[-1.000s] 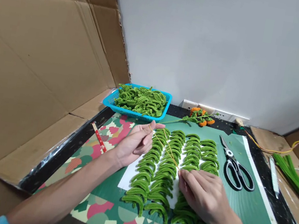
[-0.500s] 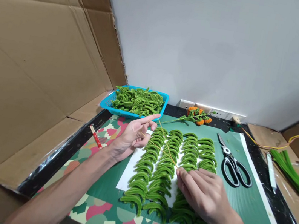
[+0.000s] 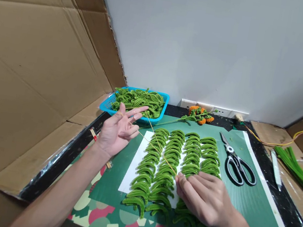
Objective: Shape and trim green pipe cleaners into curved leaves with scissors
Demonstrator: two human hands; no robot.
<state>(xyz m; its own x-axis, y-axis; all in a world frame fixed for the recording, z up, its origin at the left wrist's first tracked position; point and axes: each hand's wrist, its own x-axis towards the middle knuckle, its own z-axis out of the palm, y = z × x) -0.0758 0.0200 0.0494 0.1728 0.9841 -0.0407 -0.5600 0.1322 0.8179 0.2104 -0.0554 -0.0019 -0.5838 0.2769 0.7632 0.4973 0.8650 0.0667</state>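
if the right hand (image 3: 205, 198) lost its pinch, the taut yellow strand (image 3: 170, 166) could spring back and tangle. thumb and forefinger close on its near end; it runs over 4 rows of green curved pieces (image 3: 139, 195) to the left hand (image 3: 115, 134), fingers partly open, strand hooked over them.

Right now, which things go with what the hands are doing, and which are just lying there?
Seems part of the job:
yellow band, stretched between left hand and right hand
green fuzzy rows, probably
blue basket of similar green pieces, probably

Just lying about, it seems:
scissors, untouched
orange flowers
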